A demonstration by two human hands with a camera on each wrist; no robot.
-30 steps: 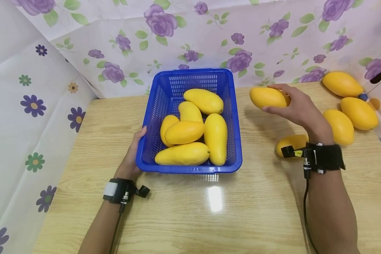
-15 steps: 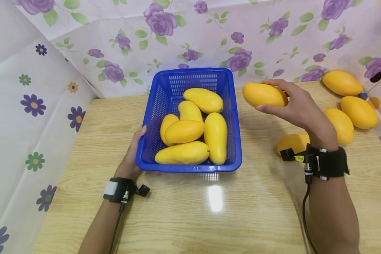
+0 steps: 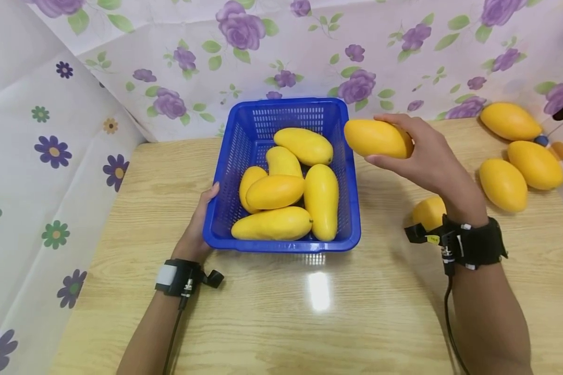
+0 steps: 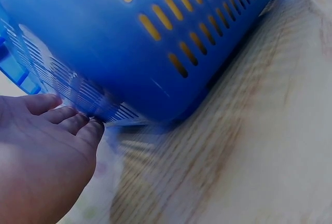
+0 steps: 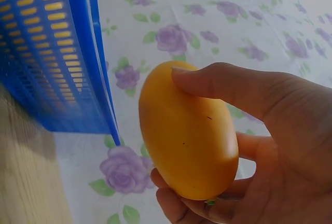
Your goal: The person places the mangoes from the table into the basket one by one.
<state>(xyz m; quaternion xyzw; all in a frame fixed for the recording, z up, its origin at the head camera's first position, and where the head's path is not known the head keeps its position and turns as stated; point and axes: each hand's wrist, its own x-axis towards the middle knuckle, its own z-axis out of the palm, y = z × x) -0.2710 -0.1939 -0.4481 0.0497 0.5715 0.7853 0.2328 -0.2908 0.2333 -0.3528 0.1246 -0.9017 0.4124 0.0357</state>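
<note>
A blue plastic basket [image 3: 286,246] with slotted walls sits on the table, several yellow mangoes [image 3: 274,191] lying inside it. At its left side is my left hand [image 3: 196,225]. In the left wrist view, the fingers [image 4: 61,114] of that hand are nearly straight against the slotted wall. My right hand [image 3: 427,153] grips one mango [image 3: 375,138] in the air, its far end overlapping the basket's right rim in the head view. The right wrist view shows the thumb across one face of this mango [image 5: 187,136] and fingers around the other side, beside the basket wall [image 5: 85,53].
Three mangoes lie in a group at the far right, one of them a plump mango [image 3: 503,185] on the near side. Another mango [image 3: 429,212] is partly hidden by the right wrist strap. A flower-printed sheet [image 3: 169,62] stands behind the wooden table [image 3: 262,323].
My right hand has carried its mango left and slightly up, from apart from the basket to over its right rim in the head view. The left hand stays at the basket.
</note>
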